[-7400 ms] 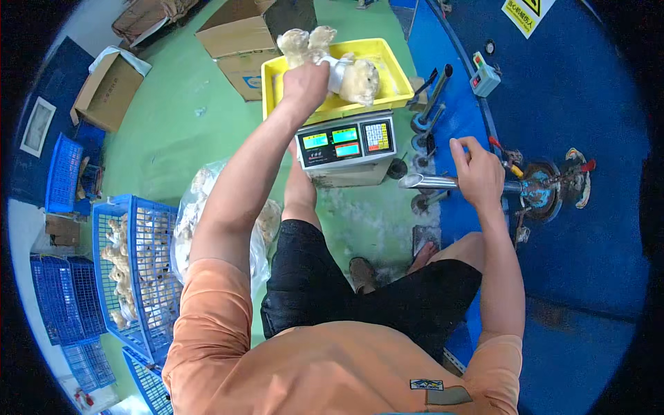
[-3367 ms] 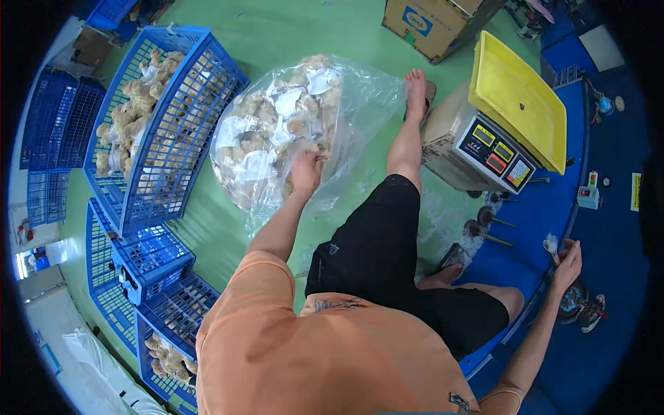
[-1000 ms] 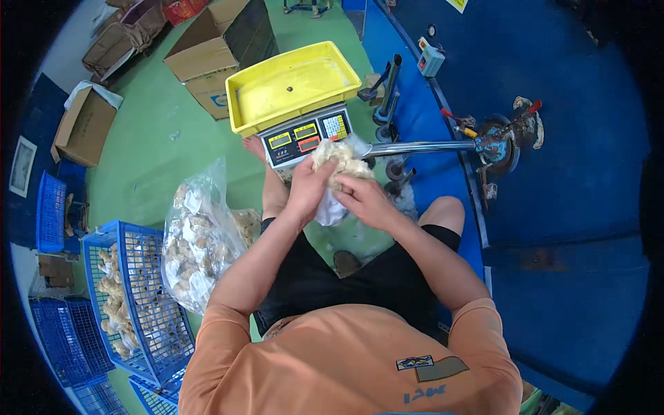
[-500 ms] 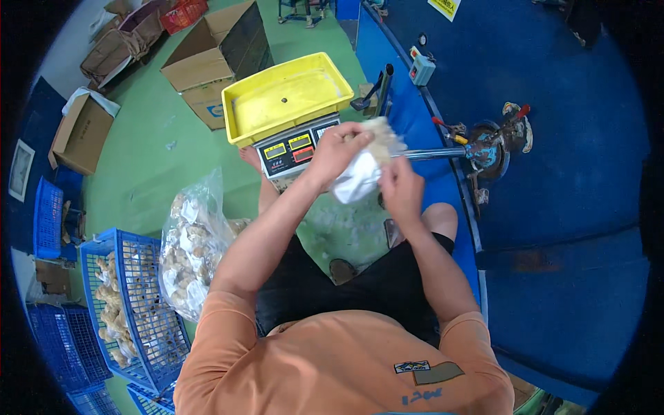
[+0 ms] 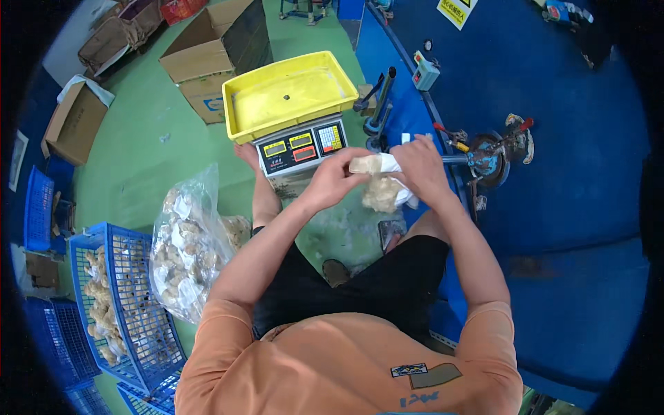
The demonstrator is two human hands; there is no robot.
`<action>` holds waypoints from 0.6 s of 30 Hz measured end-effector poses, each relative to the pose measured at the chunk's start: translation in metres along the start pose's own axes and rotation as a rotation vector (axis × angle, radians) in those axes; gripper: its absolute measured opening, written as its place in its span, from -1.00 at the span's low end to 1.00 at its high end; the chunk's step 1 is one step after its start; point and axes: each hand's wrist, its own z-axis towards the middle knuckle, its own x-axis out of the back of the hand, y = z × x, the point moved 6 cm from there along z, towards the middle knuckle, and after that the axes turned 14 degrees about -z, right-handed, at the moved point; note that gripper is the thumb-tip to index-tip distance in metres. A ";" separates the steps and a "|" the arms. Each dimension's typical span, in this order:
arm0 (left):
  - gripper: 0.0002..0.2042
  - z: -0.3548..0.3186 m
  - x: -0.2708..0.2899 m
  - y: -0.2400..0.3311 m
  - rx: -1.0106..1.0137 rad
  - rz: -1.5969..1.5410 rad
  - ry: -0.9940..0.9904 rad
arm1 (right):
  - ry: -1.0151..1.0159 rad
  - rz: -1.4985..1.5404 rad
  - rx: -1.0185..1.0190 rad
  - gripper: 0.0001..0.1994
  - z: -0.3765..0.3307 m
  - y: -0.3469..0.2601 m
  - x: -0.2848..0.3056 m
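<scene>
Both my hands are in front of the scale, closed on a fluffy beige-and-white plush toy piece [image 5: 382, 194]. My left hand [image 5: 335, 181] pinches a pale, flat end of it on the left. My right hand [image 5: 423, 169] grips the white cloth part on the right, and the beige furry part hangs between them. A metal pipe [image 5: 454, 159] ends behind my right hand; whether the plush piece touches it I cannot tell. Just beyond my left hand stands a digital scale [image 5: 301, 149] with a yellow tray [image 5: 242, 124] on top.
A clear bag of beige-and-white plush pieces [image 5: 183, 256] stands at my left, beside a blue crate [image 5: 131, 311] holding more. An open cardboard box [image 5: 207, 76] is beyond the scale. On the right, a blue machine panel [image 5: 560, 194] carries the pipe's round fitting [image 5: 487, 160] and a switch box [image 5: 425, 74].
My right hand has moved up and right, close to the pipe. The left has lowered slightly. The plush piece is now stretched between them, its furry part hanging down.
</scene>
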 end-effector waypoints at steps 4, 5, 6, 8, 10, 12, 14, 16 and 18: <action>-0.62 0.005 -0.009 0.005 -0.035 0.186 -0.096 | -0.144 0.009 0.046 -0.69 -0.004 0.013 -0.008; -0.62 0.005 -0.006 0.002 -0.027 0.176 -0.090 | -0.141 0.029 0.066 -0.69 -0.001 0.009 -0.010; -0.62 0.004 -0.002 0.000 -0.018 0.168 -0.085 | -0.137 0.049 0.084 -0.68 0.001 0.005 -0.012; -0.62 0.002 0.005 -0.002 -0.005 0.159 -0.082 | -0.136 0.073 0.100 -0.68 0.005 -0.002 -0.013; -0.62 -0.001 0.019 -0.001 0.067 0.119 -0.083 | -0.174 0.092 0.097 -0.66 0.012 -0.010 -0.013; -0.62 -0.005 0.032 0.000 0.139 0.084 -0.081 | -0.207 0.115 0.095 -0.62 0.021 -0.021 -0.010; -0.62 -0.012 0.046 -0.002 0.158 -0.044 -0.022 | -0.230 0.143 0.056 -0.63 0.034 -0.034 -0.007; -0.62 -0.020 0.060 -0.013 0.197 -0.317 0.086 | -0.293 0.191 -0.029 -0.65 0.043 -0.046 -0.007; -0.62 -0.021 0.063 -0.024 0.217 -0.451 0.137 | -0.246 0.217 -0.125 -0.64 0.046 -0.046 -0.005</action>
